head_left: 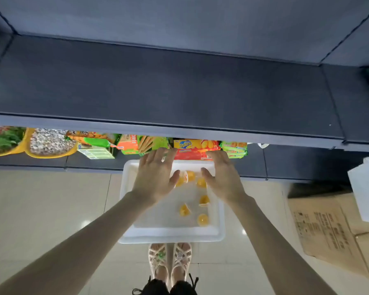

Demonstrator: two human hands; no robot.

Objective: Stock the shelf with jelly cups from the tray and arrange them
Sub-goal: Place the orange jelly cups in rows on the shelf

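So the person is at the pick-up step here. The white tray (170,237) sits on the floor, and the orange jelly cups (202,219) are all inside it, a few bunched at its far end and the rest scattered down its right half, some of them tipped over. The left hand (156,177) and right hand (224,179) both hover over the tray's far end, fingers straight and loosely spread, thumbs out, holding nothing. The dark shelf (158,86) above and beyond the tray looks bare, so stocking hasn't really got going imo. Snack packs (196,147) sit just past the tray's far rim. Next move probably calls for dropping onto that bunched group and closing round a cup or two without squashing them.
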